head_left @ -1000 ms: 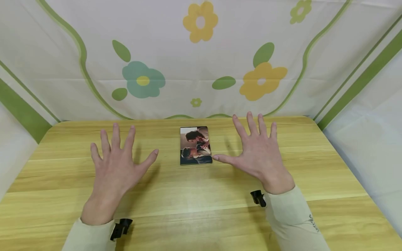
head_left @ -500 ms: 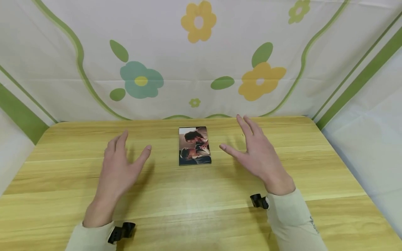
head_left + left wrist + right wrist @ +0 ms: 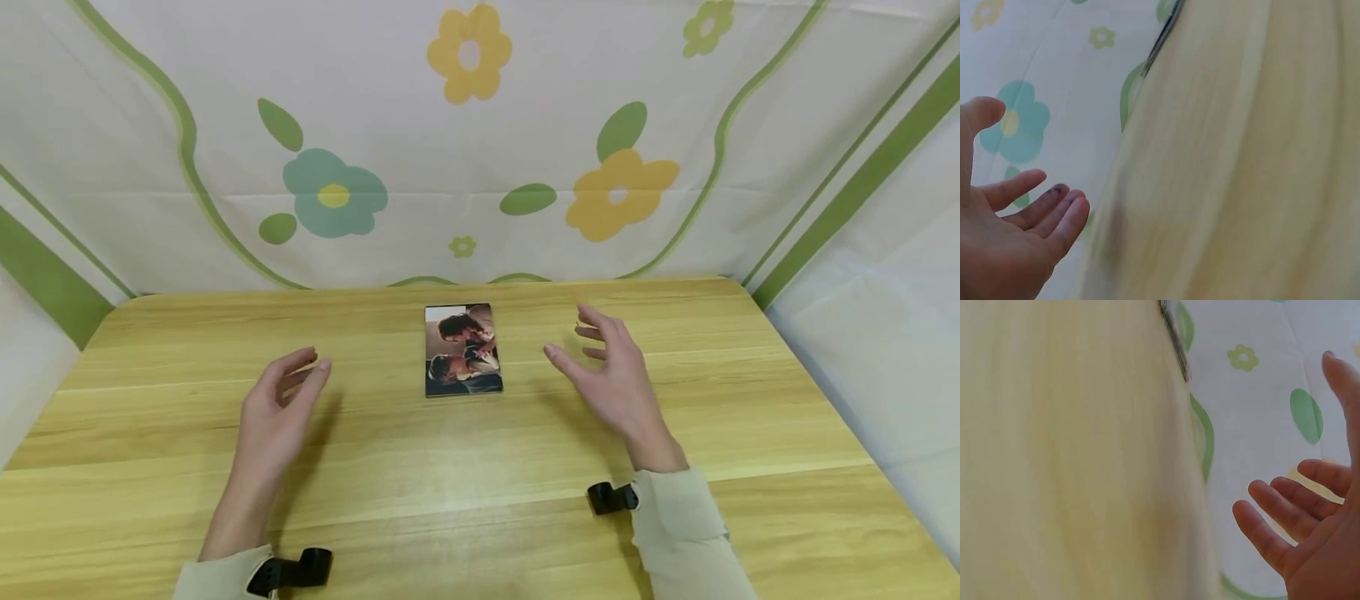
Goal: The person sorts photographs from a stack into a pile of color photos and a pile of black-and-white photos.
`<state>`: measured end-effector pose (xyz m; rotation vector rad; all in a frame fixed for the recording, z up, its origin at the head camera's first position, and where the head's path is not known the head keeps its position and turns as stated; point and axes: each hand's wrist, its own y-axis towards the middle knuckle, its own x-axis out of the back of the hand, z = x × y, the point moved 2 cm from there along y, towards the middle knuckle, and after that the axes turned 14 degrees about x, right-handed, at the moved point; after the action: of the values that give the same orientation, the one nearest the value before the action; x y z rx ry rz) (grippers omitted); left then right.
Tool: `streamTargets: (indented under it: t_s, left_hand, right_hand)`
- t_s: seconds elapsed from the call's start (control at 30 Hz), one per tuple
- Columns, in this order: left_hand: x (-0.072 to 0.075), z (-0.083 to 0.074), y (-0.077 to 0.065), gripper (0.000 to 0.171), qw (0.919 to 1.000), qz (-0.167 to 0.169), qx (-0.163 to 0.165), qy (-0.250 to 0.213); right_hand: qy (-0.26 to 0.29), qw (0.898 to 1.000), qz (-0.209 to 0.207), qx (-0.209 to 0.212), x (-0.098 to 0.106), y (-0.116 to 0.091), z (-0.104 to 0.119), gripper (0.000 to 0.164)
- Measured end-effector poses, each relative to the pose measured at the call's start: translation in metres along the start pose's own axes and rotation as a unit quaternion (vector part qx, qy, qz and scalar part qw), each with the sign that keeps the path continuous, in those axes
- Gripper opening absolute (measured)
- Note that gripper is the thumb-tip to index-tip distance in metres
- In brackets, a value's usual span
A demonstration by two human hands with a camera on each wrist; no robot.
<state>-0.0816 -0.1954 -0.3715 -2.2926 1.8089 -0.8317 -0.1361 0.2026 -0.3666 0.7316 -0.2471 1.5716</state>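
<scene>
A small flat rectangular piece like a picture card or thin stack of cards (image 3: 463, 350) lies on the wooden table, printed with two people. Whether it is one piece or several I cannot tell. To its left my left hand (image 3: 272, 412) hovers above the wood, fingers loosely bent, thumb apart from them and holding nothing. On the other side my right hand (image 3: 615, 383) is held up too, palm turned inward, fingers slightly curved around nothing. Both wrist views show relaxed, spread fingers (image 3: 1063, 228), with the card's dark edge (image 3: 1175, 344) seen nearly side-on. Neither hand touches the card.
The wooden table (image 3: 450, 500) reaches back to a white cloth (image 3: 450, 150) with flowers and leaves, hanging right behind the card. White cloth also hangs at both sides. Black wrist cameras (image 3: 296, 571) stick out inward from both sleeves.
Both hands have gone from widely spread, palms down, to relaxed with bent fingers and palms turned inward. Each has drawn back slightly toward the wearer. The card has stayed put.
</scene>
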Motion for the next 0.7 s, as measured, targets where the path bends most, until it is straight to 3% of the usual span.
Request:
streamTargets:
  t_s: [0.13, 0.27, 0.4, 0.53, 0.7]
  left_hand:
    - [0.001, 0.013, 0.004, 0.063, 0.9965, 0.023, 0.001, -0.081]
    - [0.001, 0.020, 0.006, 0.053, 0.9811, 0.056, -0.031, -0.182]
    - [0.001, 0.022, 0.008, 0.045, 0.9707, 0.064, -0.039, -0.229]
    - [0.000, 0.021, 0.010, 0.043, 0.9751, 0.039, -0.020, -0.217]
    - [-0.006, 0.019, 0.011, 0.042, 0.9936, -0.011, 0.012, -0.111]
  right_hand:
    - [0.067, 0.997, -0.024, -0.043, -0.001, -0.007, -0.016, 0.076]
    - [0.132, 0.987, -0.047, -0.075, -0.001, -0.012, -0.029, 0.066]
    - [0.172, 0.978, -0.070, -0.091, -0.001, -0.012, -0.037, 0.060]
    - [0.171, 0.978, -0.077, -0.096, 0.000, -0.011, -0.039, 0.057]
    - [0.141, 0.983, -0.069, -0.099, -0.001, -0.010, -0.040, 0.045]
